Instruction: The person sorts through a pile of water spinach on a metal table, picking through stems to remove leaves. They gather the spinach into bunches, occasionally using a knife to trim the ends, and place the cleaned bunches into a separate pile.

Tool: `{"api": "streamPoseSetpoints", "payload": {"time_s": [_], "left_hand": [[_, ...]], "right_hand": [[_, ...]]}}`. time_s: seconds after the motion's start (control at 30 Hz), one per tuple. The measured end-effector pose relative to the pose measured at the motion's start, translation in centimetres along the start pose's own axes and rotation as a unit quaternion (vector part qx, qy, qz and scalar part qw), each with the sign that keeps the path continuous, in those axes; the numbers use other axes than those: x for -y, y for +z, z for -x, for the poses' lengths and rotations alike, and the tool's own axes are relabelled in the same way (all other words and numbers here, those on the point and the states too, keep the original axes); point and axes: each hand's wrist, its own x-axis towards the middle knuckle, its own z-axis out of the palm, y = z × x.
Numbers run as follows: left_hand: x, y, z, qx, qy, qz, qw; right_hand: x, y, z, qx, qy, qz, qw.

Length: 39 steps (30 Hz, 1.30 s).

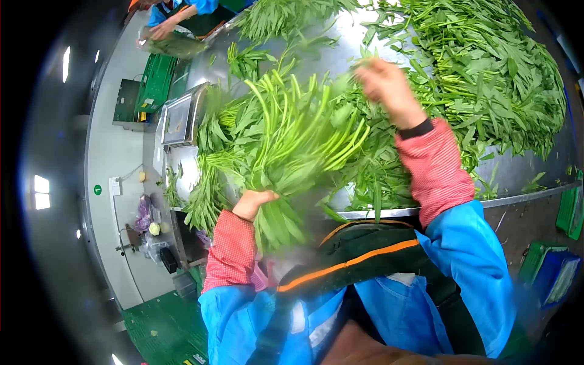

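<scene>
My left hand (256, 204) grips a bunch of water spinach (286, 134) near its leafy part. Pale green stems fan upward and to the right, while leaves hang below the fist. Farther up and right, my right hand (384, 88) is in the air over the greens, slightly smeared by motion. Its fingers are curled together beside blurred green, and what they pinch is not clear. Loose greens (377, 176) lie below that hand along the table edge. More small bunches (219, 164) rest to the left of the held one.
A big heap of greens (493, 73) covers the right of the metal table (523, 176). A metal-topped scale (182, 118) stands at the left, near green crates (157, 82). Another person's hand (163, 29) handles greens at top left. Crates (550, 274) sit on the floor at right.
</scene>
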Motion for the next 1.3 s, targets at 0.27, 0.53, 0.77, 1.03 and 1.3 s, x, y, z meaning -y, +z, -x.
{"api": "streamPoseSetpoints", "payload": {"time_s": [0.27, 0.53, 0.77, 1.03, 1.3], "left_hand": [[2.3, -2.4, -0.5, 0.101, 0.014, 0.027, 0.994], [4.2, -3.8, -0.3, 0.143, -0.024, 0.083, 0.986], [8.5, -3.3, -2.0, 0.269, 0.048, 0.474, 0.837], [4.9, 1.4, -0.1, 0.31, 0.101, 0.525, 0.786], [7.1, 3.2, -0.5, 0.372, 0.066, 0.553, 0.742]], "right_hand": [[-5.7, -1.5, -2.2, 0.17, -0.062, 0.26, 0.948], [-3.5, -6.1, -3.2, 0.039, 0.007, -0.111, 0.993], [-6.2, -2.0, 0.5, 0.063, 0.087, 0.022, 0.994], [-3.3, 3.4, 0.5, 0.088, -0.093, 0.285, 0.95], [-4.4, 3.6, -1.0, 0.134, -0.128, 0.079, 0.98]]}}
